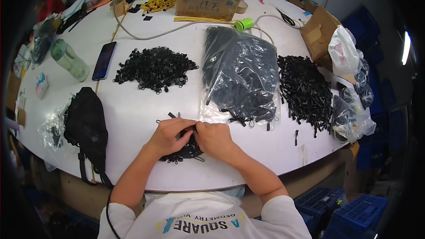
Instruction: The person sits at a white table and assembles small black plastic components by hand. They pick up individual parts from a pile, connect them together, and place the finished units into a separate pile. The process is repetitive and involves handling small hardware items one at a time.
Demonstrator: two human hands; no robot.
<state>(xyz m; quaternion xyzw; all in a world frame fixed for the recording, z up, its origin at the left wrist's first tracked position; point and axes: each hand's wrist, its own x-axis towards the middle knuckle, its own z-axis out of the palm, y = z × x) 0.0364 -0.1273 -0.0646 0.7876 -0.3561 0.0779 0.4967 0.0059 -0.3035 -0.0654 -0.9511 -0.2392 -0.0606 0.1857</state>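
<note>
Both my hands meet over the white table near its front edge. My left hand is closed, thumb and fingers pinched together. My right hand is closed too, its fingertips touching those of the left. Between them is a small black part, mostly covered by the fingers, so its exact kind is hidden. Under and around my hands lies a small heap of black corded pulls with thin loops. Just beyond my right hand, a clear plastic bag full of black corded pieces lies flat, some spilling at its near end.
A pile of small black looped parts lies far left, and black tubular pieces are heaped at right. A phone, green bottle and black pouch occupy the left. Cardboard boxes and a grey cable lie behind.
</note>
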